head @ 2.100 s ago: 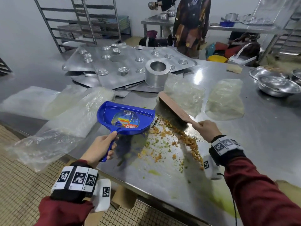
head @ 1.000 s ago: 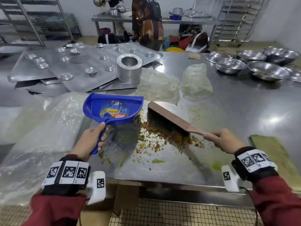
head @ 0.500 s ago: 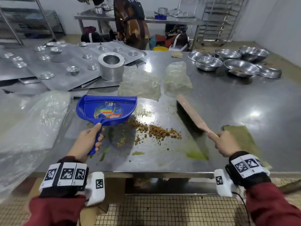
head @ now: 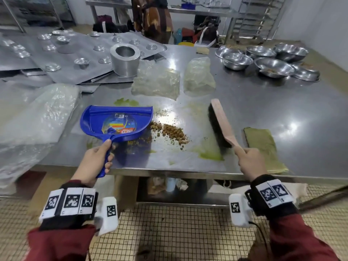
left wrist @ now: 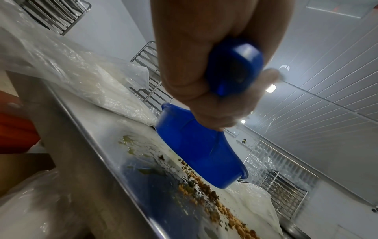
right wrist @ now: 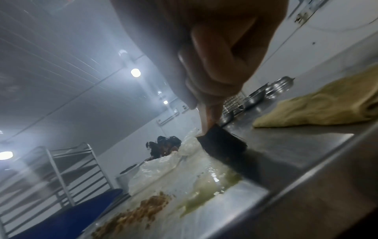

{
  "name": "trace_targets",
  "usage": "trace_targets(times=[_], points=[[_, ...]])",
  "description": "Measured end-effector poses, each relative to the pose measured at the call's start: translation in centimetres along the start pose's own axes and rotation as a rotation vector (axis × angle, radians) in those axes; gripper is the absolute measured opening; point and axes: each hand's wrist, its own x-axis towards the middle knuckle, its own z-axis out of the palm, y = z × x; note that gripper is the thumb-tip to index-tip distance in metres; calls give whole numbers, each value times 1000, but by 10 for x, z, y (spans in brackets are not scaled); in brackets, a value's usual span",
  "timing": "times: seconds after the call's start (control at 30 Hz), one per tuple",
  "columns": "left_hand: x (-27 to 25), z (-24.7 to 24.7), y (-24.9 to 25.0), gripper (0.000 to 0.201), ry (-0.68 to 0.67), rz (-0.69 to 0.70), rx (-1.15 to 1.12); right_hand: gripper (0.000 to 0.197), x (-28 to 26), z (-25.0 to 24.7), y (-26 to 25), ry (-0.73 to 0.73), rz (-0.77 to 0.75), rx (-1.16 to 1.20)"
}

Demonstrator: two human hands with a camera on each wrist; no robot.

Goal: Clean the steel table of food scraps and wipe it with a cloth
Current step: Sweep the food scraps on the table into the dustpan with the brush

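Lying in a loose brown heap, the food scraps [head: 172, 133] sit on the steel table [head: 263, 110] near its front edge, between the dustpan and the brush. Their left end touches the open lip of the blue dustpan [head: 116, 121], and a few crumbs lie under its raised corner, as we see from the left wrist view. Green smears [head: 210, 156] mark the steel around the heap, the heaviest one by the near end of the brush.

We grip the dustpan's handle in our left hand [head: 96, 160], fingers wrapped round it and thumb along the top, the pan tilted so its lip meets the table. Our right hand [head: 251, 161] closes round the handle of the wooden brush [head: 221, 123], whose dark bristles rest on the table, apart from the heap to its right.

Just right of the brush, a folded yellow-green cloth [head: 263, 144] lies flat on the table, reaching the front edge. Behind the scraps lie two crumpled clear plastic bags [head: 156, 82], and a large plastic sheet [head: 37, 117] covers the left end. Further back stand a metal cylinder [head: 125, 61] on dimpled metal trays [head: 75, 53], and a group of steel bowls [head: 273, 66] at the far right. Another person [head: 152, 17] stands beyond the table.
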Motion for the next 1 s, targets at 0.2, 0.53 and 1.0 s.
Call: trace_targets(times=[0.2,0.53,1.0], points=[[-4,-11,2,28,-9,4,11,36,-26,18,4,-60,48,-11],[-5,-70,9,29,16,17,14,37,-60,112,-82,-271,0,93],[0,-114,10,31,70,-12,48,40,-4,111,-123,-199,-162,-206]])
